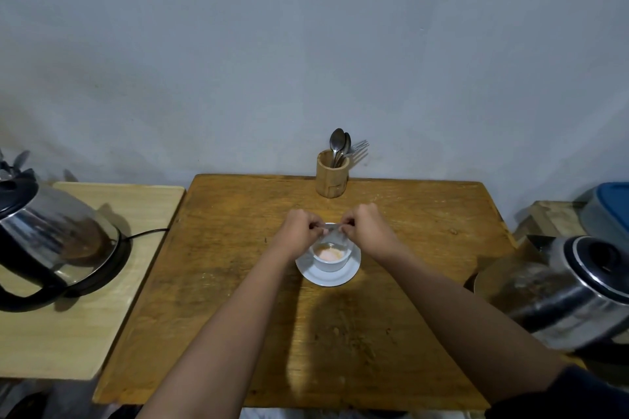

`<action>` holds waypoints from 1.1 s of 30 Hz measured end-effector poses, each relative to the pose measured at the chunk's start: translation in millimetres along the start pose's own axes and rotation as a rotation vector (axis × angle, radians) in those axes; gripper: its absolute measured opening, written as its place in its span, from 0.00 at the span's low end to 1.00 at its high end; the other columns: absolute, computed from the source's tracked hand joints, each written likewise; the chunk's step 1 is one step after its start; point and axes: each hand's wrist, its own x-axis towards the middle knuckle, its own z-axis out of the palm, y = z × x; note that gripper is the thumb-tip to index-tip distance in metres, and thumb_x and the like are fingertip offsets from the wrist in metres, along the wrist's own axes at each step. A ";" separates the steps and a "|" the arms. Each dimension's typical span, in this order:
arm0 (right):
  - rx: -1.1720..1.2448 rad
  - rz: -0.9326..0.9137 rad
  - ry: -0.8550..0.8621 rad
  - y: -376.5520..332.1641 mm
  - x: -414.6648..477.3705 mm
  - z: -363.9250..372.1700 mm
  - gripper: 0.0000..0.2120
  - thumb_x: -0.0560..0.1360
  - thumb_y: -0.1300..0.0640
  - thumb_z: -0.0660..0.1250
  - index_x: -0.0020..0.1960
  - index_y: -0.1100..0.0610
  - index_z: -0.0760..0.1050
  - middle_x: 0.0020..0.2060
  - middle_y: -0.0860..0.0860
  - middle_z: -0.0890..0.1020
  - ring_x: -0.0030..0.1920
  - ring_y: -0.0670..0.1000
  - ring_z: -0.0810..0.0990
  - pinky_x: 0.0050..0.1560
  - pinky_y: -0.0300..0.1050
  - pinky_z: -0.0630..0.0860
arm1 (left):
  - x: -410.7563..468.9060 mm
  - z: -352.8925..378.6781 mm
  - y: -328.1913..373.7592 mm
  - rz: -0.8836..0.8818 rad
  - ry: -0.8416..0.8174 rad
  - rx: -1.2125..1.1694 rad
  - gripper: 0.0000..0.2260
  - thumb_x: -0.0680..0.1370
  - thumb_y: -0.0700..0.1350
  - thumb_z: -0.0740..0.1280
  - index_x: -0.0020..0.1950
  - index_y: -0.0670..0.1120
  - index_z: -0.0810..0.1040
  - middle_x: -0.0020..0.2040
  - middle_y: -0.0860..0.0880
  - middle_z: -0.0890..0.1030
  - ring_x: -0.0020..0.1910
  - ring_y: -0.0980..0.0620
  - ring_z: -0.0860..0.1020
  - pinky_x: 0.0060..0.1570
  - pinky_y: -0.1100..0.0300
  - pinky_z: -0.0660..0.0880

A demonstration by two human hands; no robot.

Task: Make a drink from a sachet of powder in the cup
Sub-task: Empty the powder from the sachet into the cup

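At 9 o'clock, a steel electric kettle (51,241) with a black handle sits on its base on a pale side table (112,316). Its cord runs toward the main table.

The main wooden table (238,316) fills the centre of the view. At its 12 o'clock edge, against the wall, stands a wooden holder (332,177) with spoons and a fork upright in it.

My left hand (299,231) is positioned above the cup's 10 o'clock side. Thumb and forefinger are pinched closed on the left end of the sachet (335,235); the remaining fingers are curled in.

The sachet is a clear, thin packet. It is stretched between both hands directly over the cup (329,257), mouth tilted downward toward the opening.

The cup is white and stands upright on a white saucer (328,277) near the table's centre. Orange-pink powder lies in the bottom of the cup.

My right hand (369,228) is positioned above the cup's 2 o'clock side. Its fingertips are pinched closed on the right end of the sachet, knuckles up.

At 3 o'clock, a second steel kettle (561,296) with a black-rimmed lid stands at the table's right edge. Behind it is a container with a blue lid (612,194).
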 end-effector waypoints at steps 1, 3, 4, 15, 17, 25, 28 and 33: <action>0.006 0.000 -0.004 -1.2 0.0 -0.6 0.04 0.73 0.62 0.68 0.44 0.60 0.83 0.40 0.56 0.84 0.42 0.54 0.81 0.44 0.52 0.79 | 0.4 -0.5 -0.2 -0.004 0.011 -0.009 0.07 0.75 0.41 0.68 0.51 0.41 0.83 0.46 0.43 0.84 0.44 0.47 0.79 0.48 0.51 0.77; -0.009 -0.028 -0.053 -5.7 -0.6 -1.7 0.03 0.72 0.61 0.70 0.44 0.59 0.83 0.40 0.55 0.84 0.42 0.53 0.81 0.44 0.51 0.79 | 0.0 -1.1 -1.2 -0.018 0.045 -0.033 0.07 0.75 0.40 0.68 0.50 0.40 0.83 0.44 0.44 0.83 0.42 0.49 0.78 0.47 0.53 0.76; -0.038 -0.040 -0.070 -7.7 -0.7 -2.4 0.03 0.72 0.60 0.70 0.43 0.58 0.83 0.41 0.55 0.84 0.41 0.53 0.81 0.44 0.51 0.79 | -0.3 -0.8 -2.2 -0.019 0.051 -0.044 0.07 0.75 0.40 0.68 0.50 0.40 0.83 0.44 0.44 0.82 0.42 0.50 0.77 0.46 0.54 0.75; -0.219 -0.018 0.111 -16.3 3.4 -8.9 0.06 0.74 0.55 0.67 0.46 0.52 0.83 0.44 0.51 0.85 0.46 0.53 0.81 0.39 0.42 0.73 | 1.7 -2.2 0.5 -0.095 0.125 -0.193 0.07 0.75 0.40 0.68 0.40 0.38 0.82 0.33 0.48 0.76 0.29 0.57 0.68 0.31 0.61 0.65; -0.198 -0.021 0.082 -16.6 4.7 -10.3 0.05 0.73 0.55 0.68 0.46 0.52 0.83 0.43 0.51 0.85 0.46 0.53 0.81 0.38 0.41 0.71 | 2.3 -1.7 0.6 -0.094 0.131 -0.194 0.07 0.75 0.40 0.68 0.40 0.38 0.82 0.33 0.48 0.76 0.30 0.55 0.69 0.30 0.62 0.65; -0.003 0.053 0.008 -9.4 2.0 -5.2 0.11 0.73 0.59 0.67 0.32 0.54 0.75 0.31 0.50 0.76 0.35 0.51 0.74 0.35 0.47 0.72 | 5.5 3.4 4.3 -0.082 0.162 -0.153 0.06 0.74 0.40 0.69 0.46 0.39 0.83 0.40 0.46 0.81 0.39 0.52 0.76 0.41 0.59 0.71; 0.028 0.069 0.020 -7.5 3.1 -1.7 0.09 0.73 0.59 0.67 0.34 0.54 0.77 0.32 0.51 0.78 0.35 0.52 0.76 0.34 0.45 0.70 | 5.7 4.9 3.5 -0.085 0.174 -0.143 0.05 0.73 0.40 0.70 0.45 0.39 0.83 0.40 0.47 0.80 0.40 0.51 0.76 0.42 0.57 0.73; -0.006 0.069 0.075 -4.5 2.4 1.4 0.06 0.73 0.59 0.66 0.38 0.56 0.78 0.36 0.53 0.81 0.40 0.54 0.80 0.36 0.47 0.74 | 3.4 5.0 5.3 -0.075 0.134 -0.199 0.05 0.74 0.40 0.68 0.39 0.44 0.79 0.31 0.52 0.74 0.32 0.56 0.70 0.32 0.63 0.65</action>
